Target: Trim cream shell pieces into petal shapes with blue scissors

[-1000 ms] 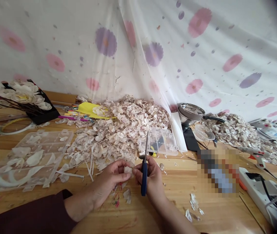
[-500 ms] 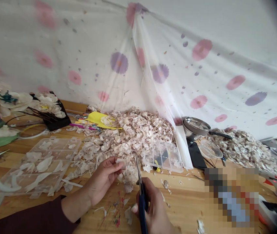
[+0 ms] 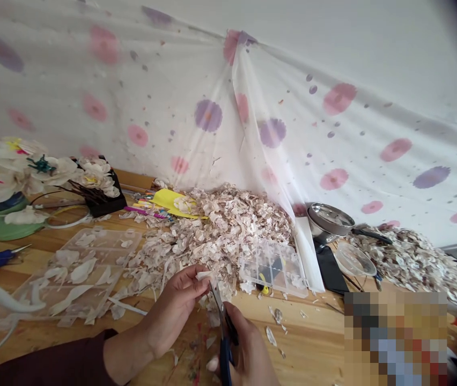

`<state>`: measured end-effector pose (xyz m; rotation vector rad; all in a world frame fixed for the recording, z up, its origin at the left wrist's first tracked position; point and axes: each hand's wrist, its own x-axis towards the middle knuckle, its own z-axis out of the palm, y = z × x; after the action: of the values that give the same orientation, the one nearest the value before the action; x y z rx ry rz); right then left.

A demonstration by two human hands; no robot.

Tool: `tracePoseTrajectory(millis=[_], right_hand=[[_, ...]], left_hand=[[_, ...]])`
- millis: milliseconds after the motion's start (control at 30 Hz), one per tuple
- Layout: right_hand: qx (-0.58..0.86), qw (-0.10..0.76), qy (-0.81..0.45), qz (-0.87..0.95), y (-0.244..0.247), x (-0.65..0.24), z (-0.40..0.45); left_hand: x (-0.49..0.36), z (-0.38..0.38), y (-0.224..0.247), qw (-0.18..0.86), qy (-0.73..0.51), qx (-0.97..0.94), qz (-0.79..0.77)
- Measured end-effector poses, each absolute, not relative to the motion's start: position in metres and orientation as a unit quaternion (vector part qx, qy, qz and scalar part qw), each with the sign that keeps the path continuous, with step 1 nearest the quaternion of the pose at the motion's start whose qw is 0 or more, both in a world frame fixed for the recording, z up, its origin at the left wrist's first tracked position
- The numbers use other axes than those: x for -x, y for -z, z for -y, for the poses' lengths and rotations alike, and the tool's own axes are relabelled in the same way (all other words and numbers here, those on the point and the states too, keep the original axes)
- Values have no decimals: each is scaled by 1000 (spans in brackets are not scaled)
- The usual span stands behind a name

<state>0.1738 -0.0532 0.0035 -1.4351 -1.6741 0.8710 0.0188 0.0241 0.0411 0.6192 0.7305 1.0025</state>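
Flake (image 3: 203, 275), small and white, is pinched by the fingertips of the left hand (image 3: 175, 304), over the desk (image 3: 312, 343). Scissors (image 3: 225, 354), gripped in the right hand (image 3: 250, 343), lie to its lower right, long axis slanting up toward it; whether the tips touch, I cannot tell.

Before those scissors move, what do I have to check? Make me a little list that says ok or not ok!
1. Pale papery piece pinched in the left grip: ok.
2. Scissors held by the handles in the right grip: ok.
3. Left fingertips well away from the blades: not ok, the points look very close.
4. Blades touching the piece: cannot tell, they overlap in this view.
5. Table by the right grip free of loose scraps: not ok, several lie there.
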Motion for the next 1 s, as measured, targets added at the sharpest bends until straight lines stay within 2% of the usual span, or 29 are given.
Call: tracePoseTrajectory(millis=[333, 1000], right_hand=[[531, 411, -403, 621, -14, -174, 56], [542, 401, -426, 603, -8, -174, 53]], left_hand=[[-21, -22, -34, 776, -449, -299, -326], [-21, -26, -32, 784, -448, -283, -324]])
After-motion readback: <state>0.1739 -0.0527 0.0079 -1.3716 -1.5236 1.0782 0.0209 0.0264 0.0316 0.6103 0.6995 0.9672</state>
